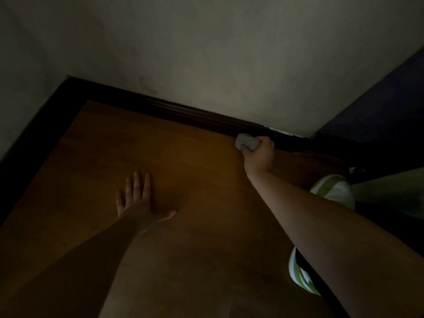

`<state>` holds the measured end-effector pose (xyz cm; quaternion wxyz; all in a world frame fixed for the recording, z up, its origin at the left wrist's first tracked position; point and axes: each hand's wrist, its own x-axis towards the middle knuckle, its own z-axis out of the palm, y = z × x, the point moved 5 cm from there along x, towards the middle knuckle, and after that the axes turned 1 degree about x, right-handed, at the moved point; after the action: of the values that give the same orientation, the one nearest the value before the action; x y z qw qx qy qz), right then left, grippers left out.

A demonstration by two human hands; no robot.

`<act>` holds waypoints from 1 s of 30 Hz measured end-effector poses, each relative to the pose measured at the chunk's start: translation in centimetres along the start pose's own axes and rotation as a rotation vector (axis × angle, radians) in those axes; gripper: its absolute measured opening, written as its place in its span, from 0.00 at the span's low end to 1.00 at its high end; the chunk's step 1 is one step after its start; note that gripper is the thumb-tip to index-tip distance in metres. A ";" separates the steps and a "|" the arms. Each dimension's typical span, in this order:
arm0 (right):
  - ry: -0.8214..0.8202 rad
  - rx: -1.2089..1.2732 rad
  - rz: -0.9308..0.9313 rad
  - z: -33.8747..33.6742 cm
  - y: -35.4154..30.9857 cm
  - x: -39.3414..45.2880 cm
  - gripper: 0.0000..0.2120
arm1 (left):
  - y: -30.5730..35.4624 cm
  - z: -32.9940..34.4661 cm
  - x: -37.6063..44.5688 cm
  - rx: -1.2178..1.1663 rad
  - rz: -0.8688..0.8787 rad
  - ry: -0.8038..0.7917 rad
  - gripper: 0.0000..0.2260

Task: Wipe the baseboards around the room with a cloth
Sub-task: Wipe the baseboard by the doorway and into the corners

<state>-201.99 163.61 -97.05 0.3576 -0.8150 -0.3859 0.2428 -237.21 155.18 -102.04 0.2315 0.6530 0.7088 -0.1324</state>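
A dark baseboard (183,110) runs along the foot of the pale wall, from the far left corner down to the right. My right hand (260,154) grips a bunched grey cloth (245,141) and holds it against the baseboard near its right end. My left hand (137,200) lies flat on the brown wooden floor (195,175), fingers straight and spread, well to the left of the cloth. The room is dim.
A second dark baseboard (34,138) runs along the left wall and meets the first in the corner. A dark blue surface (385,106) stands at the right. Two white and green shoes (335,191) show beside my right arm.
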 end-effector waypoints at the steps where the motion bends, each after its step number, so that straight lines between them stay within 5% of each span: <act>1: -0.007 -0.002 0.003 -0.3 0.2 0.1 0.16 | 0.1 -0.2 0.0 0.013 -0.009 -0.012 0.63; 30: 0.197 -0.140 0.148 -11.3 7.4 1.8 0.21 | 1.5 -1.5 -0.3 0.107 -0.051 -0.006 0.61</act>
<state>-189.96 157.27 -95.92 0.3174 -0.8839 -0.3039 0.1599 -235.99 155.85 -100.43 0.1951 0.6456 0.7166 -0.1778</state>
